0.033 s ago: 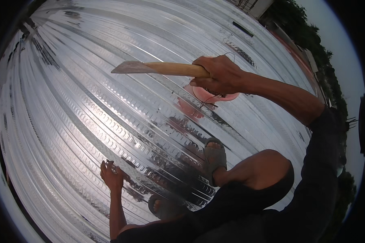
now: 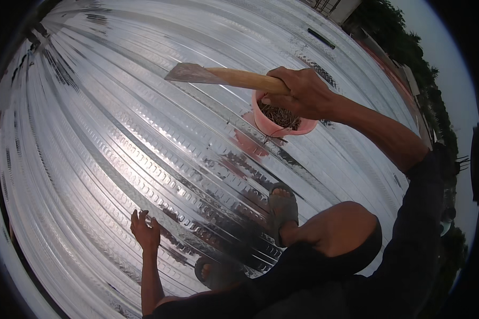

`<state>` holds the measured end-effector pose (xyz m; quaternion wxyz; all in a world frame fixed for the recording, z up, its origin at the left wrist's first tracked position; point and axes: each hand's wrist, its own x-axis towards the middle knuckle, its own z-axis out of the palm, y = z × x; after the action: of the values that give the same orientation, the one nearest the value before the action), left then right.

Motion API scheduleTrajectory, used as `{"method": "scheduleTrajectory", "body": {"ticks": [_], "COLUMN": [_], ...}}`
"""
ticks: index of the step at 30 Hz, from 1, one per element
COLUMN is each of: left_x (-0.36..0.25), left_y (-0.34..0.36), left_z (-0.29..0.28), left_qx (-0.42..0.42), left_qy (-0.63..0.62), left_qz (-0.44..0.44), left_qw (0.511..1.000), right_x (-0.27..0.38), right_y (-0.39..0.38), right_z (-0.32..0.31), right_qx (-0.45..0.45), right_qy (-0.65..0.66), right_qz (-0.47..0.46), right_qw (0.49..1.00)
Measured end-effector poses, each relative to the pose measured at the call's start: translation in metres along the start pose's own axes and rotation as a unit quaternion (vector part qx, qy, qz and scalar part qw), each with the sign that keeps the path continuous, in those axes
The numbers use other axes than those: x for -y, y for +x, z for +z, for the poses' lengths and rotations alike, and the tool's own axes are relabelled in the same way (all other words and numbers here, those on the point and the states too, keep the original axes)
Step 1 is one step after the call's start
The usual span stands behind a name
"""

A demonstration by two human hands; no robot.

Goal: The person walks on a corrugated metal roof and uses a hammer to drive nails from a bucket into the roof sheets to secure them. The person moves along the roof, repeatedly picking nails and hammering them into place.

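The step in hand looks like wielding the wooden-handled tool: the right hand holds it raised, its flat grey head out to the left of the grip, apparently clear of the ribbed metal sheeting. The next move probably calls for a firm wrist and room beside the pink bucket, which sits just below that grip, partly hidden by it, with thin brownish pieces inside. The right fingers are wrapped tightly around the handle's near end. Well apart, to the lower left of that grip, the left hand has its fingers half curled near the sheeting; whether they pinch something small, I cannot tell
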<state>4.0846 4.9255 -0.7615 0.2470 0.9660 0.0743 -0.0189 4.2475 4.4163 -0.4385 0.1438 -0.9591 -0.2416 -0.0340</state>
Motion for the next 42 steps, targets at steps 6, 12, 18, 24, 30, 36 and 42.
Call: {"method": "scheduleTrajectory", "body": {"ticks": [6,12,18,24,30,36,42], "left_x": [-0.080,-0.205,-0.343,-0.473,-0.561,-0.581,-0.520], "left_y": [0.060,0.134,0.173,0.168,0.131,0.118,0.120], "left_z": [-0.045,-0.034,0.035,0.064,0.070,0.032,-0.044], "left_qx": [0.074,0.173,0.136,0.047,0.208,0.323,0.247], "left_qy": [-0.009,-0.040,-0.176,-0.251,-0.483,-0.543,-0.499], "left_qz": [0.078,0.077,0.179,0.267,0.161,-0.068,-0.085], "left_qw": [0.994,0.981,0.958,0.929,0.835,0.772,0.826], "right_x": [-0.162,-0.250,-0.247,-0.210,-0.202,-0.196,-0.183], "right_y": [-0.067,-0.153,-0.241,-0.280,-0.275,-0.257,-0.276], "right_z": [0.019,0.069,0.151,0.207,0.225,0.223,0.225], "right_qx": [-0.253,-0.291,-0.243,-0.191,-0.223,-0.224,-0.153], "right_qy": [-0.044,0.125,0.303,0.339,0.375,0.400,0.311], "right_qz": [0.175,0.451,0.577,0.636,0.627,0.607,0.563], "right_qw": [0.950,0.834,0.719,0.666,0.646,0.649,0.750]}}
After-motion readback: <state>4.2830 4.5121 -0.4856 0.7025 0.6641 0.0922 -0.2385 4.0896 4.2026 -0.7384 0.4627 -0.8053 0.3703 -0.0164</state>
